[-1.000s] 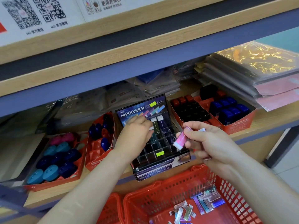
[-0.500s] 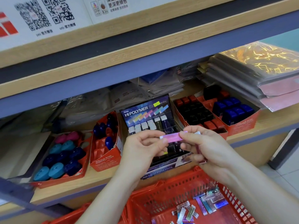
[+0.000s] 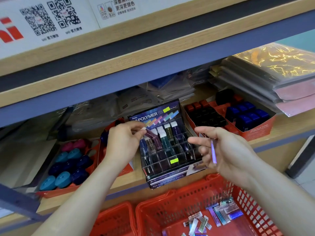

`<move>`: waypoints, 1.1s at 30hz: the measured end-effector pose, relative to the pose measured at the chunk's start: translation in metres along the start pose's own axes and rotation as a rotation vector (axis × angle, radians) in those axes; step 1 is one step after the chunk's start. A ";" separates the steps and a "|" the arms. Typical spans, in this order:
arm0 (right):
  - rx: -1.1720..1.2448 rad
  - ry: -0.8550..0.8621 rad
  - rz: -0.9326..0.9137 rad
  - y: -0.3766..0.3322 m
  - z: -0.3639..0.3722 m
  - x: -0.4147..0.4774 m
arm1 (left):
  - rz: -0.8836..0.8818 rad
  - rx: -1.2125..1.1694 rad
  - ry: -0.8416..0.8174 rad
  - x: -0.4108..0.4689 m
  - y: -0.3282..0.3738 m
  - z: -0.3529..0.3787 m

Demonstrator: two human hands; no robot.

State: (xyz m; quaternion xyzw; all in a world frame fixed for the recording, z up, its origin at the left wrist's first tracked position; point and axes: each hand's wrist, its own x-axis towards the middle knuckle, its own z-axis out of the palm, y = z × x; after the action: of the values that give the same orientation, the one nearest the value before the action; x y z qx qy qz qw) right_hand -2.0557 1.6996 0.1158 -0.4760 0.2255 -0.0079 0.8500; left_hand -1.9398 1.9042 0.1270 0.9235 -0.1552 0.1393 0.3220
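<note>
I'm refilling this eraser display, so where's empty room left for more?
The front rows of cells around the yellow sticker look mostly bare, as do the right-hand cells beside the right hand holding a violet eraser. The back rows are crowded with standing erasers, where the left hand pinches a maroon eraser.

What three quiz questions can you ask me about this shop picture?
1. True or false: the left hand pinches a dark eraser at the rack.
2. Which colour is the basket? A blue, B red, C green.
3. What does the right hand hold?

Key: 1 true. 2 B. 3 a lilac eraser.
</note>
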 end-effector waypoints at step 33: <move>-0.307 -0.209 -0.150 0.014 0.011 -0.003 | -0.202 -0.766 -0.467 -0.060 0.049 0.015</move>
State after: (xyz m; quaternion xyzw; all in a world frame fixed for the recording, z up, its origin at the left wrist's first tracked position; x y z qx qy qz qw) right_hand -2.0572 1.7169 0.1111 -0.6137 0.0988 0.0128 0.7832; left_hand -2.0109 1.8701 0.1207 0.7551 -0.1732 -0.1722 0.6084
